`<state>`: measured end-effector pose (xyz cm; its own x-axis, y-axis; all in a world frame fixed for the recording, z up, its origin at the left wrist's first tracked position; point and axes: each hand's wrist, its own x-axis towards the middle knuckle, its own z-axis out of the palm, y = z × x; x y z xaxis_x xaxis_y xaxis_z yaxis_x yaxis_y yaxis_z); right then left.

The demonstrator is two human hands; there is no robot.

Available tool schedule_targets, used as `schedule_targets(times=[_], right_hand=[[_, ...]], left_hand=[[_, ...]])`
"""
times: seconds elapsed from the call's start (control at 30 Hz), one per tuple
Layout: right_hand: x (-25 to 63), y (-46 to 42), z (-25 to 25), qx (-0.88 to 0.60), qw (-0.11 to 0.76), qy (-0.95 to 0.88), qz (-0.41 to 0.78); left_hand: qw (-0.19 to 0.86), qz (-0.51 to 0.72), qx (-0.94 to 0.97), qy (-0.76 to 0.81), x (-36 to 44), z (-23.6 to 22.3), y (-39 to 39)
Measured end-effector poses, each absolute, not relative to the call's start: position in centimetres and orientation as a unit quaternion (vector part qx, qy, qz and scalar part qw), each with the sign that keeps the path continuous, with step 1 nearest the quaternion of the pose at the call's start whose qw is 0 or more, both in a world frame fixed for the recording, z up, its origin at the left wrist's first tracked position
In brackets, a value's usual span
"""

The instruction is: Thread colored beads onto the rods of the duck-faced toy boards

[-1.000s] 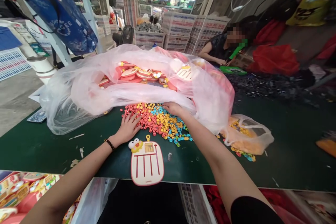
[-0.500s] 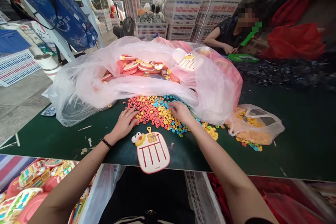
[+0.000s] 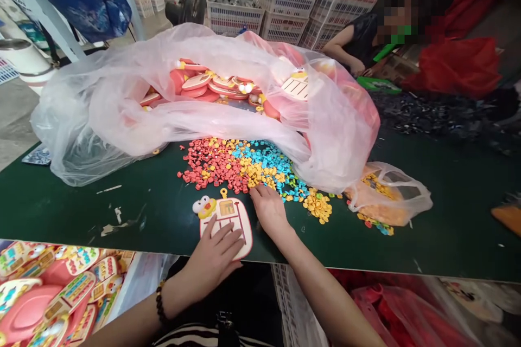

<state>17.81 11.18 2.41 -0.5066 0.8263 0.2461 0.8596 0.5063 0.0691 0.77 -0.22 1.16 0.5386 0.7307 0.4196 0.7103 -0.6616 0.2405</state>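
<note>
A cream slotted toy board (image 3: pixel 238 217) with a red rim, a yellow-beaked head with bulging eyes and a small yellow loop lies on the green table. My left hand (image 3: pixel 217 249) rests over its lower left part, fingers stretched out and slightly spread. To the board's right, my right hand (image 3: pixel 268 210) is at the front edge of a heap of small plastic pieces, red (image 3: pixel 211 165), yellow (image 3: pixel 258 172) and blue (image 3: pixel 274 158). Its fingers are curled together, and whatever lies between the fingertips is hidden.
Behind the heap, a large translucent bag (image 3: pixel 228 122) holds many similar boards. A small bag of yellow pieces (image 3: pixel 386 209) lies to the right. Finished-looking coloured boards (image 3: pixel 52 282) fill a container at lower left. Another person (image 3: pixel 354 49) sits at the far right beside dark pieces (image 3: pixel 439 119).
My left hand has moved from the red pieces down onto the board. My right hand has drawn back from the blue and yellow pieces to the heap's front edge. The view has tilted down.
</note>
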Motion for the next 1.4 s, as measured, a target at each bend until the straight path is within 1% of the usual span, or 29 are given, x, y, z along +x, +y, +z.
schedule_targets(times=[0.07, 0.13, 0.2, 0.33, 0.4, 0.5, 0.6, 0.7, 0.8, 1.03, 1.17, 1.23, 1.27, 1.33, 1.4], right_hand=[[18.0, 11.6, 2.8, -0.484, 0.072, -0.866, -0.102], [18.3, 11.8, 3.0, -0.484, 0.075, -0.867, -0.095], [18.5, 11.5, 3.4, -0.493, 0.121, -0.859, -0.066], [17.9, 10.0, 3.9, -0.478, 0.256, -0.839, 0.049], [16.9, 9.3, 3.9, -0.457, 0.276, -0.842, 0.078], [15.4, 9.2, 3.0, -0.456, 0.261, -0.850, 0.027], [14.8, 9.6, 2.0, -0.451, 0.222, -0.864, -0.037], [15.3, 9.4, 1.5, -0.445, 0.193, -0.873, -0.054], [15.9, 7.7, 1.2, -0.459, 0.188, -0.867, -0.049], [14.7, 2.5, 0.1, -0.479, 0.247, -0.842, 0.015], [13.6, 3.7, 1.3, -0.394, 0.276, -0.868, 0.126], [14.3, 5.6, 2.2, -0.381, 0.294, -0.861, 0.165], [15.0, 6.8, 2.6, -0.404, 0.306, -0.848, 0.158], [16.6, 9.0, 3.0, -0.486, 0.315, -0.811, 0.082], [17.7, 10.8, 2.9, -0.527, 0.269, -0.806, 0.027]], left_hand=[[0.013, 0.255, 0.869, 0.423, -0.4, 0.7, 0.3], [0.009, 0.262, 0.864, 0.429, -1.4, 0.6, 0.5], [0.008, 0.266, 0.859, 0.436, -1.8, 0.6, 0.4], [-0.009, 0.294, 0.836, 0.463, -0.5, 0.2, -0.2], [-0.020, 0.312, 0.825, 0.471, 0.4, -0.3, -0.4], [-0.014, 0.322, 0.824, 0.466, 1.1, -0.5, -0.4], [0.006, 0.311, 0.827, 0.468, 0.6, -0.1, -0.2], [0.020, 0.293, 0.817, 0.497, -0.4, 0.2, 0.0], [0.042, 0.282, 0.814, 0.506, -0.8, 0.0, -0.2], [0.050, 0.294, 0.814, 0.499, -0.4, -0.9, -0.9], [0.059, 0.309, 0.805, 0.503, -0.6, -1.0, -1.0], [0.056, 0.308, 0.802, 0.508, -0.9, -0.7, -0.8], [0.052, 0.298, 0.805, 0.510, -1.1, -0.4, -0.7], [0.040, 0.261, 0.820, 0.508, -1.4, 0.3, -0.4], [0.028, 0.214, 0.841, 0.497, -1.7, 1.2, 0.2]])
